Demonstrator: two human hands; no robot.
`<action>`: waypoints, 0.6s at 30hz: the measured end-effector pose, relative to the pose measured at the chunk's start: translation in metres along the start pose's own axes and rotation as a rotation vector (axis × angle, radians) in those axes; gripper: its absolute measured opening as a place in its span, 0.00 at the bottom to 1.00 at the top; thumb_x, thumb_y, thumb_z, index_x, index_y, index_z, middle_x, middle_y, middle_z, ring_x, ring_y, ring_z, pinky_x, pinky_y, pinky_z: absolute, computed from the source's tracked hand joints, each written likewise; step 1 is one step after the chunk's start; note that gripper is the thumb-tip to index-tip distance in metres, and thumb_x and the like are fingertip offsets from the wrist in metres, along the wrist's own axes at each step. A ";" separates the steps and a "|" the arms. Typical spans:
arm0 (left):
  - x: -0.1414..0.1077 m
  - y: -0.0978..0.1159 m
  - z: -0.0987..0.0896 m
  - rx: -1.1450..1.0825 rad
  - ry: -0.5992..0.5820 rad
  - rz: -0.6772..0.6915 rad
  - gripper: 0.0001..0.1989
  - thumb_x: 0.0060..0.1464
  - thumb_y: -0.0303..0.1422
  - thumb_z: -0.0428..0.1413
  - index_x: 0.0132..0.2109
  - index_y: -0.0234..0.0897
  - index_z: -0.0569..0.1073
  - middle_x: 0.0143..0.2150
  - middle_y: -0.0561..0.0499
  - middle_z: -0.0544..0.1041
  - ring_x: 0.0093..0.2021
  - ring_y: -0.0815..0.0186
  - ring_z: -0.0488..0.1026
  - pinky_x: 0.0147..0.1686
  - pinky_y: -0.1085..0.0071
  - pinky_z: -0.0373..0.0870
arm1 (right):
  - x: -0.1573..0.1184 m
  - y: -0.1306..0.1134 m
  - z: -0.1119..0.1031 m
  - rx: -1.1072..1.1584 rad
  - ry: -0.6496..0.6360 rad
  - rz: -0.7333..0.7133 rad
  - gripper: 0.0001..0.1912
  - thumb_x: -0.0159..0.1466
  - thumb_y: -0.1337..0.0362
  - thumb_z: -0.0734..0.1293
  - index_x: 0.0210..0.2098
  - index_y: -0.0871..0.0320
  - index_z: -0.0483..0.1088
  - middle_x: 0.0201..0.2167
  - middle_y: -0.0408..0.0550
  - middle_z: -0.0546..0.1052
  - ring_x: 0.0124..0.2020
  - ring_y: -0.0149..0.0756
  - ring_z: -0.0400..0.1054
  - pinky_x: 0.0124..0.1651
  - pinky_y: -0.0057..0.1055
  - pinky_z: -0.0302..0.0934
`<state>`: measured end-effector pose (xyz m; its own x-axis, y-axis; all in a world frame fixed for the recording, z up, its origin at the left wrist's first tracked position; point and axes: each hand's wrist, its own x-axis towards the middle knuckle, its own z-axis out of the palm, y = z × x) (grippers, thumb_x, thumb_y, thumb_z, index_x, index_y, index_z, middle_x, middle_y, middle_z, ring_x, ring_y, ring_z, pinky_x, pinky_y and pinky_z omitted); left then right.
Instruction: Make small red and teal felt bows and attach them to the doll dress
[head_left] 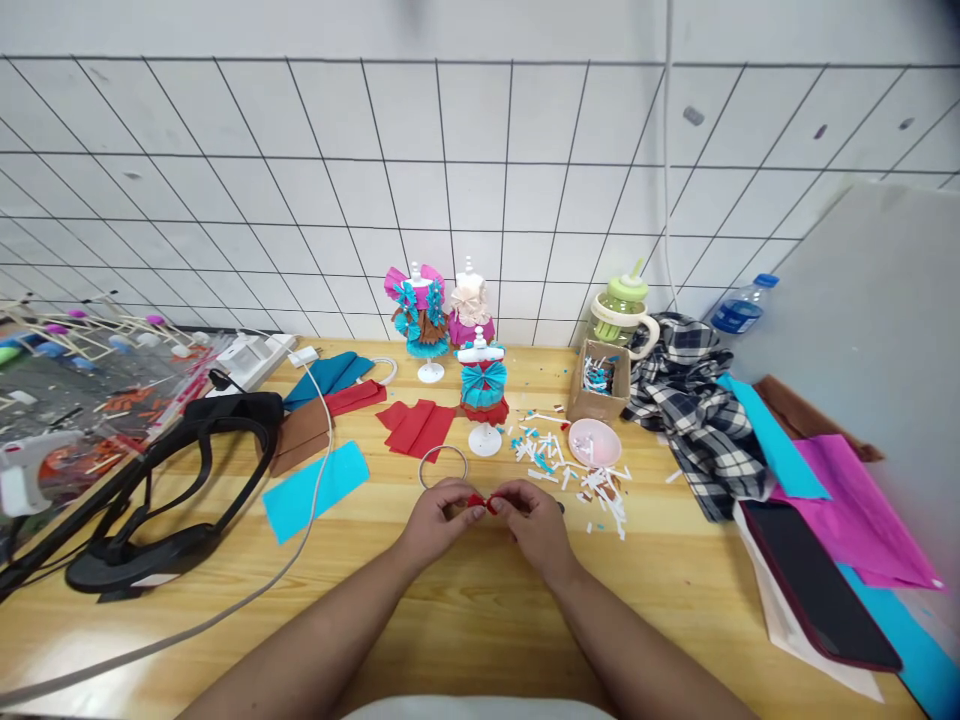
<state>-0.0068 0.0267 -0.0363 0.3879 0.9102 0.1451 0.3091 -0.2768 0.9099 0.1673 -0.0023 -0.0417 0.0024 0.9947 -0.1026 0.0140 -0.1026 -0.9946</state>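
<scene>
Near the middle of the wooden table, a small red paper piece (480, 502) is pinched from both sides. My left hand (441, 520) has its fingertips closed on the left end of it, and my right hand (532, 520) grips the right end. Just behind them stands a small white dress form (484, 385) with a blue pleated bow and a red skirt. A ring-shaped band (443, 467) lies beyond my left hand. Red crepe paper (420, 430) rests behind that ring. White and blue paper scraps (544, 455) are scattered beyond my right hand.
Two more dressed forms (425, 320) stand at the back. A cardboard box (600, 380), pink dish (595, 443), green-lidded cup (624, 310) and plaid cloth (686, 400) are right of centre. A phone (821, 585) lies far right; a black headset frame (195, 480) and cable sit left.
</scene>
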 end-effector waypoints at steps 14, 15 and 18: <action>0.000 -0.004 -0.005 -0.083 -0.017 0.098 0.11 0.50 0.39 0.61 0.37 0.37 0.78 0.38 0.45 0.76 0.41 0.60 0.73 0.45 0.63 0.68 | -0.009 -0.001 -0.007 -0.355 0.009 -0.535 0.05 0.62 0.67 0.66 0.36 0.53 0.74 0.33 0.45 0.78 0.35 0.33 0.70 0.36 0.28 0.63; 0.000 -0.004 -0.006 -0.084 -0.015 0.097 0.10 0.50 0.39 0.61 0.37 0.37 0.78 0.38 0.45 0.75 0.41 0.60 0.73 0.45 0.63 0.68 | -0.009 -0.001 -0.007 -0.355 0.006 -0.531 0.05 0.63 0.66 0.66 0.36 0.53 0.74 0.33 0.44 0.78 0.35 0.33 0.70 0.36 0.29 0.63; 0.000 -0.003 -0.006 -0.068 -0.016 0.099 0.09 0.51 0.37 0.61 0.37 0.37 0.78 0.38 0.44 0.75 0.42 0.61 0.73 0.45 0.63 0.68 | -0.009 -0.001 -0.006 -0.340 0.009 -0.505 0.05 0.63 0.66 0.65 0.35 0.53 0.74 0.33 0.44 0.78 0.33 0.33 0.69 0.35 0.28 0.62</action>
<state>-0.0126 0.0296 -0.0372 0.4276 0.8744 0.2294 0.2095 -0.3427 0.9158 0.1735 -0.0113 -0.0401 -0.0798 0.9208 0.3818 0.3343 0.3856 -0.8600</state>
